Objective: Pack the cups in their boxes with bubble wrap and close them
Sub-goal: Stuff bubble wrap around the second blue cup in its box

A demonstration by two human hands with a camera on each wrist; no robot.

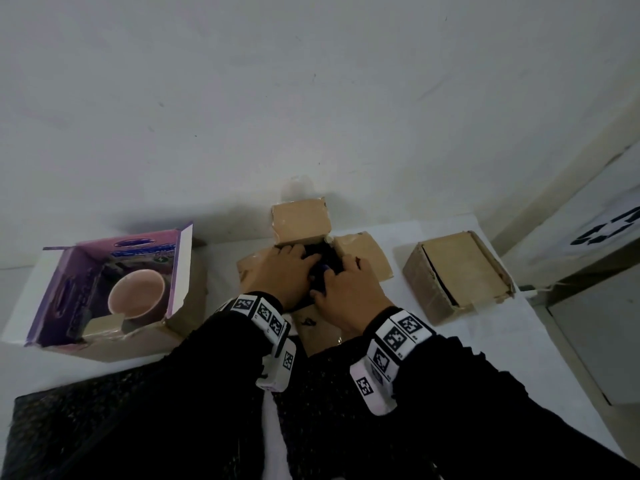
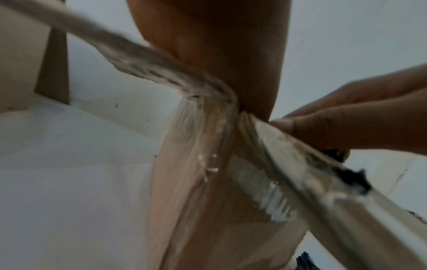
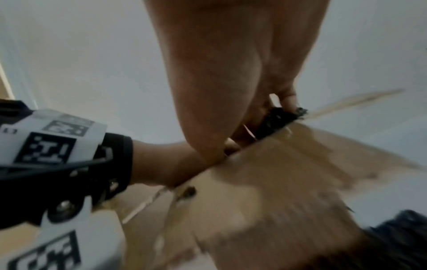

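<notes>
Here, both hands, left (image 1: pixel 282 271) and right (image 1: pixel 346 289), press dark bubble wrap (image 1: pixel 320 263) into the open brown cardboard box (image 1: pixel 301 220) mid-desk (image 1: pixel 485 334); wrist views blur, finger grip unclear. Head view alone shows the pink cup (image 1: pixel 136 294) boxed left.

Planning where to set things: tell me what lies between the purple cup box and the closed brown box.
The open brown box, flaps spread, both hands inside; seen in head view.
</notes>
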